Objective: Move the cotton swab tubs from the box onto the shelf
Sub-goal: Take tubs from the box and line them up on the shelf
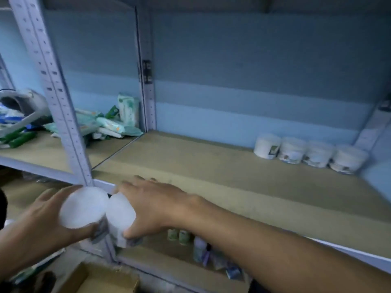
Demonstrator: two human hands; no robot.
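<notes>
1. The left hand (45, 210) is curling its fingers round a white cotton swab tub (83, 208), holding it in front of the shelf's front edge, lid towards the camera.
2. The right hand (152, 205) is gripping a second tub (120, 216) just beside the first, thumb underneath and fingers spread over the far side; the two tubs are touching or nearly so.
3. Both arms are reaching forward from the lower edge of the view, the right forearm crossing in from the bottom right.
4. The wooden shelf (211, 166) is carrying a row of four tubs (311, 154) at the back right against a pale blue wall (254, 70).
5. A grey slotted upright (55, 98) is standing at the left; beyond it, wipes packets (114, 121) are lying in a heap.
6. A cardboard box (101, 280) is sitting cut off at the bottom edge.
7. Small bottles (179, 236) on the lower shelf are showing only partly under the right arm, too blurred to read.
</notes>
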